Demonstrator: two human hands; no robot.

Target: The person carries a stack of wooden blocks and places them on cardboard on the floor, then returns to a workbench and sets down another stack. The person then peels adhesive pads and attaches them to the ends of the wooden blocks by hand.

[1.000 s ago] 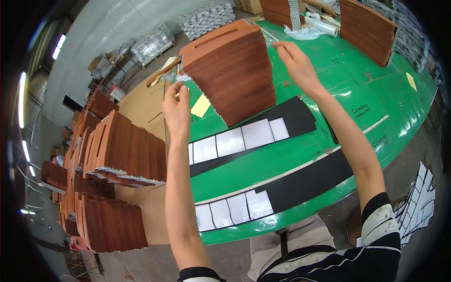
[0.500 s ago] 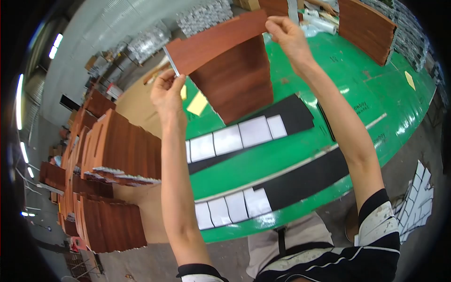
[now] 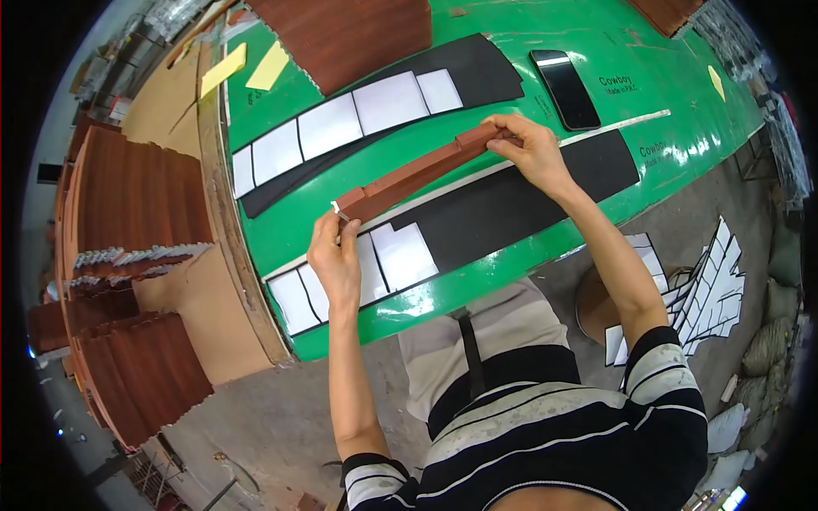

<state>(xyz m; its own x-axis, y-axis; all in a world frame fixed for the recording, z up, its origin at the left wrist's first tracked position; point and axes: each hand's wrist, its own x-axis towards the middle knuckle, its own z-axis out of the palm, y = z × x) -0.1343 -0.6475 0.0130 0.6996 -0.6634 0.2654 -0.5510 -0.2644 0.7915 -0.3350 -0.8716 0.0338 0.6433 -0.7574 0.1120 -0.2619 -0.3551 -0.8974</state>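
Between my hands hangs a reddish-brown wood-grain panel point(image 3: 409, 179), seen almost edge-on, with small notches along its upper edge. My left hand point(image 3: 335, 255) pinches its left end, where a thin pale edge shows. At the other end my right hand point(image 3: 530, 153) grips the corner between thumb and fingers. Below lies a black strip point(image 3: 520, 209) with white rectangular pieces point(image 3: 400, 260) on its left part. Farther back is another black strip point(image 3: 486, 72), also bearing several white pieces point(image 3: 328, 128).
A phone point(image 3: 566, 89) lies on the green tabletop point(image 3: 460, 17). Behind the far strip stands a stack of brown panels point(image 3: 349, 34). More stacked panels point(image 3: 141, 192) are at the left, beside yellow slips point(image 3: 268, 66). White black-edged pieces point(image 3: 703, 285) are piled at right.
Both hands have come down and closer to my body with the brown panel, which has turned from face-on to nearly edge-on. My view has tilted downward.
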